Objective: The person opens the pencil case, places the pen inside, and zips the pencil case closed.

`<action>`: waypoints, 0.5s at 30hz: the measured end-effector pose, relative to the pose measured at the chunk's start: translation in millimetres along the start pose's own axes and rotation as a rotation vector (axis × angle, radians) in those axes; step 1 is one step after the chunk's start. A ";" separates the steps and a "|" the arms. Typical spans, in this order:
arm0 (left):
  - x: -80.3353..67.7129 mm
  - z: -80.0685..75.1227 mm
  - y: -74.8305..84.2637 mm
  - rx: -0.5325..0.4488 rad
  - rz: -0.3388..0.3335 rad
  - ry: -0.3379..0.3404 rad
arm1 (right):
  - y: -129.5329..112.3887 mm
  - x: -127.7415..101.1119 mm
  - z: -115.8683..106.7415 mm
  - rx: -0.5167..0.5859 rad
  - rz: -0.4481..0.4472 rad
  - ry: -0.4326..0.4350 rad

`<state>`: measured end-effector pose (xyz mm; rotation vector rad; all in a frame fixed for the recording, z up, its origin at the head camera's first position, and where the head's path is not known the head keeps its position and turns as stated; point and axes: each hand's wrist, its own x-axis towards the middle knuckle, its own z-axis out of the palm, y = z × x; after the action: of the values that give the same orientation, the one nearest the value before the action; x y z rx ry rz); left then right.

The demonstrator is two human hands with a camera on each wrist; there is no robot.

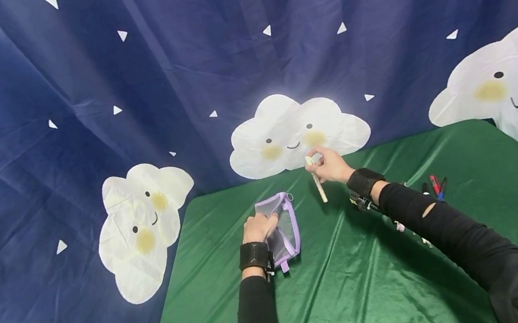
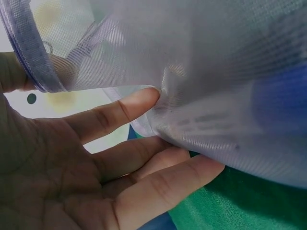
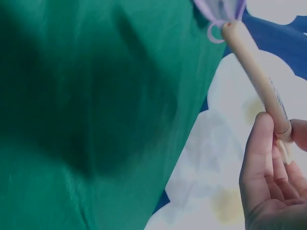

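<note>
Pen (image 1: 319,187), pale and slim, slants down from the right hand (image 1: 332,166), which pinches it near its clip end between thumb and fingers; grip narrow, most of the barrel jutting free. Left hand (image 1: 255,230) holds the pouch (image 1: 289,228), thumb and fingers to either side of the mesh, index tip denting it. Seen from the right wrist, the pen's free end overlaps the pouch's ring (image 3: 209,33); the head view puts them apart, so I trust that one for spacing. My judgement: a pinch this near one end probably lets the barrel swing, so I favour small, slow wrist turns, with the left hold firm enough that the thin mesh does not fold. How wide the mouth stands, I cannot tell. Edges: the table's far edge passes behind the right hand in the head view, along the backdrop (image 1: 193,44); the left edge runs beyond the pouch. Room: I note cloth (image 1: 336,283) between the two arms, toward the near side. Markers (image 1: 434,185) and small items (image 1: 399,226) lie by the right sleeve (image 1: 453,233); a low sweep there risks brushing them.
</note>
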<state>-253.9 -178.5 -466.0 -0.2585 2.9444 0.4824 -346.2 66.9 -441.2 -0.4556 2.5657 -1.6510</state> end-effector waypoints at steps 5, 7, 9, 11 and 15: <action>-1.6 -1.5 0.5 -0.007 0.000 0.009 | -3.2 1.6 6.3 0.105 0.049 0.004; -2.2 -2.1 0.8 -0.016 0.000 0.010 | -3.3 2.1 9.0 0.136 0.057 0.002; -3.0 -2.4 1.2 -0.023 -0.002 0.006 | -3.3 1.6 11.7 0.164 0.073 0.000; -3.2 -2.5 1.5 -0.021 -0.001 0.001 | -3.2 0.2 14.3 0.184 0.088 -0.007; -3.5 -1.4 1.1 -0.011 -0.002 0.002 | -3.4 -2.8 19.3 0.248 0.102 -0.018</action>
<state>-250.9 -177.5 -463.8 -0.2626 2.9438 0.4989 -338.8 49.4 -446.7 -0.3148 2.2866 -1.8832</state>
